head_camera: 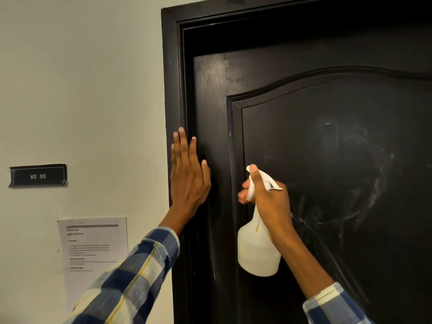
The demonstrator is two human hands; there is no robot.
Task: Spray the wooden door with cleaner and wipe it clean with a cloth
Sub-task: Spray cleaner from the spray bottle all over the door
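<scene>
showing pale smears, dark door [327, 160] looks streaked.

Office corridor, "WS 06" nameplate [38, 176], posted notice [93, 244]

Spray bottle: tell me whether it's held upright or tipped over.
Upright. The spray bottle hangs base down, its trigger head on top, gripped by the right hand in front of the door.

Dark brown-black wooden door [327, 160] w/ whitish smears; frame same dark. Translucent white plastic spray bottle [257, 249]. Blue/white/yellow checked shirt sleeves [131, 284]. Left of door: off-white wall [81, 90], black nameplate w/ white lettering [38, 176], white printed paper sheet [93, 246].
</scene>
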